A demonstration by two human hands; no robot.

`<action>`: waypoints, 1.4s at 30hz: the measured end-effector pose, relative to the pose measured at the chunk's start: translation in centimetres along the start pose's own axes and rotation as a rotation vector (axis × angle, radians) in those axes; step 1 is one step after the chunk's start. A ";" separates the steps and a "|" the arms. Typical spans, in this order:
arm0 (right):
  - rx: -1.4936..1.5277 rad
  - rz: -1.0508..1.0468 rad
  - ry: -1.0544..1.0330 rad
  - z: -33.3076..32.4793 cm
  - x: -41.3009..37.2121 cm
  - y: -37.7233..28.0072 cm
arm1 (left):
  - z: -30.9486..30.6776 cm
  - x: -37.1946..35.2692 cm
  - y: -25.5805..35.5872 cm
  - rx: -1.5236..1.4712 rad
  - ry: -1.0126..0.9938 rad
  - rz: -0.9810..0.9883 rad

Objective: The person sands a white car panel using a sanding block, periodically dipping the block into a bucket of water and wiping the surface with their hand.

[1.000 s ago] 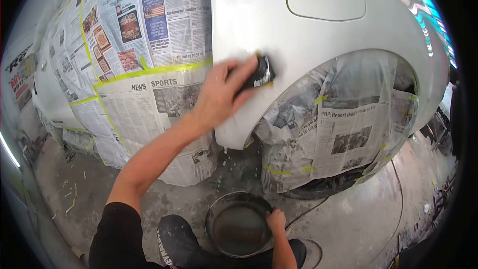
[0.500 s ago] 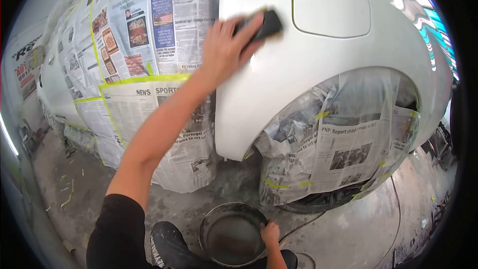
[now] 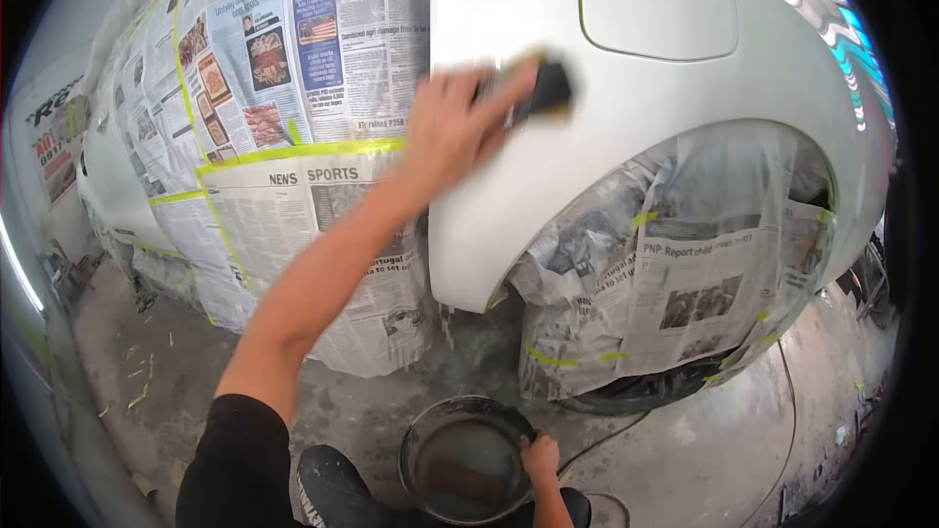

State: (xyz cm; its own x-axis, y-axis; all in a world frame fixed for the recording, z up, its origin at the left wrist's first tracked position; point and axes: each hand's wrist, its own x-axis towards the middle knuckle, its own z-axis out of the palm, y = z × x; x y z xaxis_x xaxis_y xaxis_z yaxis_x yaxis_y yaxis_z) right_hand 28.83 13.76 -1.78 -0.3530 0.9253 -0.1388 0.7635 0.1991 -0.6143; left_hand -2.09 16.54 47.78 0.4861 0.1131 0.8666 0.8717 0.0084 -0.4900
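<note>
Left hand point(image 3: 450, 127), as I watch it over the head feed, is wrapped round a black rectangular block point(image 3: 553, 88) with a yellowish edge, fingers and thumb parted only by what they grip. Block and fingertips are blurred, and I see them over the glossy white car body panel point(image 3: 509, 205), left of and below the rounded white flap point(image 3: 660, 0) and above the wheel arch; the face turned to the panel is hidden from me. Low in my view, the right hand point(image 3: 540, 457) has its fingers curled tight over the rim of a round dark basin point(image 3: 468, 399), which holds murky liquid with a brownish patch in it. On the left, printed newspaper sheets point(image 3: 264, 225) cover the car's side, joined by strips of yellow-green tape point(image 3: 303, 152). More newspaper and clear plastic sheeting point(image 3: 699, 274) fill the wheel arch, with the lower edge of a black tyre point(image 3: 646, 396) showing beneath. I can make out a dark shoe point(image 3: 328, 474) just left of the basin, and a thin dark cable point(image 3: 789, 391) runs along the stained grey floor point(image 3: 342, 391) to the right
</note>
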 end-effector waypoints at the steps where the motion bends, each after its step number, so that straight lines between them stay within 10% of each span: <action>1: -0.002 -0.015 0.004 -0.1 0.1 0.0 | 0.5 3.7 -1.3 0.066 0.023 -0.025; 4: 0.026 0.004 0.007 0.9 -0.6 0.7 | 1.8 8.7 -2.0 0.043 0.094 -0.132; 9: 0.080 -0.004 0.037 1.1 -0.7 0.5 | 0.2 -5.1 4.3 -0.084 -0.034 -0.011; 15: 0.063 0.014 0.029 0.6 -0.4 0.1 | 2.2 9.7 -0.2 0.039 0.130 -0.142; 21: 0.041 0.017 0.028 0.6 -0.7 0.6 | 1.6 0.0 4.7 0.015 0.046 -0.155; 27: 0.059 -0.002 0.051 1.3 -1.0 1.0 | 3.3 10.3 0.4 0.065 0.138 -0.183; 31: 0.046 -0.015 0.072 1.0 -1.0 1.2 | 2.7 2.0 4.7 0.020 0.084 -0.133; 42: 0.052 0.056 0.072 0.6 -1.4 0.6 | 3.1 10.5 -2.1 0.108 0.193 -0.121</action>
State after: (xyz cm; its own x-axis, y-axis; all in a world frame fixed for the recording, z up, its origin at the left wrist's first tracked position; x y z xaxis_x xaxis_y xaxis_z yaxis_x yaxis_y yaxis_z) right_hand 29.49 12.42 -2.41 -0.2692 0.9556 -0.1195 0.7515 0.1308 -0.6467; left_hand 0.96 20.79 57.63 0.3904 -0.0870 0.9165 0.9176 0.1179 -0.3797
